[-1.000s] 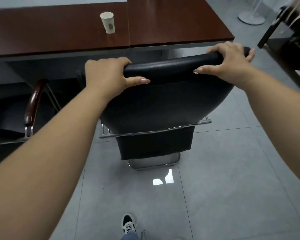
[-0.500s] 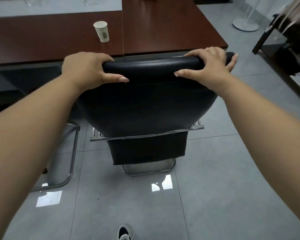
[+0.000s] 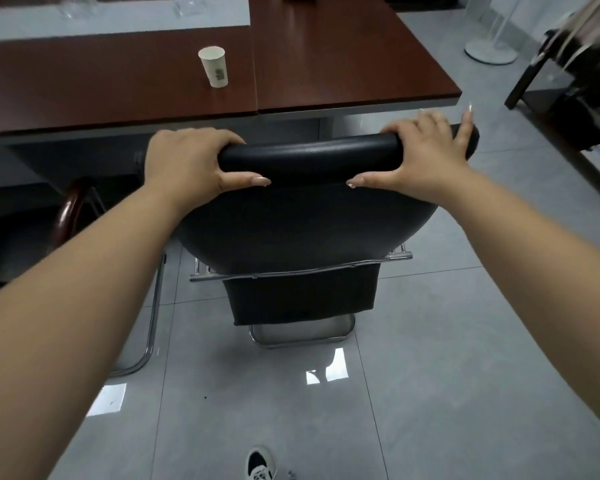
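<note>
A black leather chair (image 3: 302, 230) with a chrome frame stands on the grey tiled floor, its back toward me and its seat facing the table. My left hand (image 3: 191, 164) grips the left end of the padded top rail, fingers over the far side and thumb along the near side. My right hand (image 3: 426, 157) grips the right end of the same rail, with one finger lifted. The chair's seat is hidden behind its backrest.
A dark red-brown table (image 3: 343, 64) runs across the back, with a white paper cup (image 3: 214, 66) on it. A second chair with a wooden armrest (image 3: 70, 209) sits at the left. A white stand base (image 3: 489, 51) and dark furniture (image 3: 575, 98) are at the right. My shoe (image 3: 260, 464) shows below.
The chair back has gone from tilted to nearly level and sits closer to the table edge. Both hands have kept their grip on the top rail.
</note>
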A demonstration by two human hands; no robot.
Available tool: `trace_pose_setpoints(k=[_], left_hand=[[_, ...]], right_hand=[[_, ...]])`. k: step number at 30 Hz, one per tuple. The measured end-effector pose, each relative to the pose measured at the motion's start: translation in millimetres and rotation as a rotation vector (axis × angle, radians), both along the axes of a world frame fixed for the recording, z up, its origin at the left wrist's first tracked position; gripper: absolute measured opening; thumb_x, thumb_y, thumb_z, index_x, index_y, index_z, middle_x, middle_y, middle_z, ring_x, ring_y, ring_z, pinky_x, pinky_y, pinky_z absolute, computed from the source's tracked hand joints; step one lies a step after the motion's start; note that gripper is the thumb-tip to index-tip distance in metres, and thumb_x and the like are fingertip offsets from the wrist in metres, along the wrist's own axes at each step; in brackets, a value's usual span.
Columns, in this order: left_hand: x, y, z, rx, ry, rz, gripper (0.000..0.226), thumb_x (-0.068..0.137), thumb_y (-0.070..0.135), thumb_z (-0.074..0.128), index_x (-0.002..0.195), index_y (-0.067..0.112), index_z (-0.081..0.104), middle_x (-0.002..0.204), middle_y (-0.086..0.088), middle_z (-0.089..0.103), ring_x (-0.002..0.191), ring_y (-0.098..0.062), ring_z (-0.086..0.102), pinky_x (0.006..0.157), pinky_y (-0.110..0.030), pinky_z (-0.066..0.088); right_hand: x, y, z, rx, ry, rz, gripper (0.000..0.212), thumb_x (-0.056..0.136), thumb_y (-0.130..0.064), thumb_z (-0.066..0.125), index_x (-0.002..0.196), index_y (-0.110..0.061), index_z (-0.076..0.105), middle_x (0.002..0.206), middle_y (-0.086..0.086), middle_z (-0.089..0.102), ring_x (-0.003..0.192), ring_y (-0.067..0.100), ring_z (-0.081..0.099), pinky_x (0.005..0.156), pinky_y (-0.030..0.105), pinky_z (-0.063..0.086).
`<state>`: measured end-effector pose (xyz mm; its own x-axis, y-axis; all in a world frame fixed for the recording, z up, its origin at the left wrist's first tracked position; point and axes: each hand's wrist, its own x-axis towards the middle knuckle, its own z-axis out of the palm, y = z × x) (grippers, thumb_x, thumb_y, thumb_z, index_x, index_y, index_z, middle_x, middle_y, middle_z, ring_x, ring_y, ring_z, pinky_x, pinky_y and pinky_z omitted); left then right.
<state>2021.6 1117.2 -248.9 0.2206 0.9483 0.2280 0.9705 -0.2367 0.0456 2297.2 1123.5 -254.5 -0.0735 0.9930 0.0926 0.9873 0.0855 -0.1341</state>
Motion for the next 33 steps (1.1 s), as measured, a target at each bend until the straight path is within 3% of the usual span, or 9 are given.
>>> trace_pose_setpoints(k=[3,6,9,13,22,27,33], left_hand=[[2,-15,-7,0.035,0.008,0.015,0.075,0.069,0.075,0.042,0.126,0.028,0.052,0.124,-0.004,0.058,0.116,-0.027,0.049,0.093,-0.040,0.031],[7,-31,-20,0.053,-0.066,0.073,0.078,0.072,0.070,0.049,0.137,0.027,0.041,0.137,-0.005,0.045,0.130,-0.026,0.033,0.108,-0.043,0.012],[15,-21,-26,0.063,-0.132,0.122,0.080,0.074,0.069,0.051,0.139,0.025,0.036,0.138,-0.008,0.041,0.133,-0.026,0.028,0.113,-0.042,0.000],[28,-2,-27,0.091,-0.147,0.162,0.071,0.079,0.066,0.049,0.136,0.027,0.038,0.134,-0.007,0.043,0.132,-0.026,0.029,0.113,-0.042,0.001],[33,30,-14,0.054,-0.230,0.045,0.063,0.078,0.059,0.058,0.131,0.026,0.046,0.127,-0.007,0.045,0.127,-0.025,0.031,0.109,-0.038,0.004],[6,34,-5,-0.035,-0.145,0.168,0.063,0.075,0.060,0.059,0.128,0.027,0.047,0.126,-0.012,0.046,0.124,-0.031,0.033,0.106,-0.042,0.014],[12,29,-5,-0.092,-0.080,0.188,0.070,0.076,0.067,0.051,0.134,0.029,0.040,0.131,-0.011,0.041,0.125,-0.031,0.031,0.108,-0.044,0.012]], right_hand=[[-15,-14,-5,0.009,-0.066,0.080,0.096,0.061,-0.080,0.054,0.135,-0.022,0.038,0.141,0.006,0.037,0.138,0.026,0.023,0.110,0.056,-0.012],[-29,-9,-7,0.052,0.012,0.113,0.086,0.064,-0.073,0.061,0.133,-0.026,0.039,0.140,0.003,0.038,0.137,0.027,0.022,0.112,0.052,-0.006],[-27,12,2,0.023,0.058,0.103,0.081,0.065,-0.069,0.065,0.131,-0.026,0.043,0.136,0.002,0.041,0.135,0.027,0.024,0.114,0.047,-0.003],[-17,33,6,0.024,0.044,0.132,0.079,0.065,-0.067,0.065,0.129,-0.026,0.044,0.133,0.002,0.044,0.133,0.027,0.028,0.114,0.045,0.001],[-7,55,10,0.001,0.028,0.055,0.080,0.067,-0.068,0.063,0.132,-0.027,0.042,0.132,0.004,0.043,0.131,0.026,0.031,0.114,0.045,0.002],[-39,56,-1,0.041,0.058,0.100,0.080,0.066,-0.070,0.062,0.130,-0.027,0.043,0.131,0.001,0.044,0.131,0.025,0.030,0.113,0.044,0.002],[-35,52,1,0.027,0.090,0.098,0.077,0.068,-0.066,0.065,0.129,-0.024,0.045,0.132,0.002,0.045,0.132,0.025,0.030,0.114,0.042,0.002]])
